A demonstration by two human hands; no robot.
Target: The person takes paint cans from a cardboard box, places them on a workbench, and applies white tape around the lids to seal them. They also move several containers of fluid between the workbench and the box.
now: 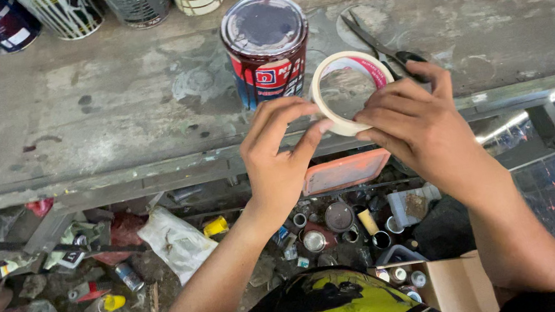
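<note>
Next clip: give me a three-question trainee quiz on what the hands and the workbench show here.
1. True or false: both hands hold the roll of masking tape.
2. Which thing lies on the workbench just behind the right hand?
A. a hammer
B. scissors
C. a paintbrush
3. Fill in: straight behind the left hand stands a lidded ____ with dark drips down its side.

Key
1. True: the fingers of each hand pinch the roll, which is held above the bench's front edge.
2. B
3. paint can
</note>
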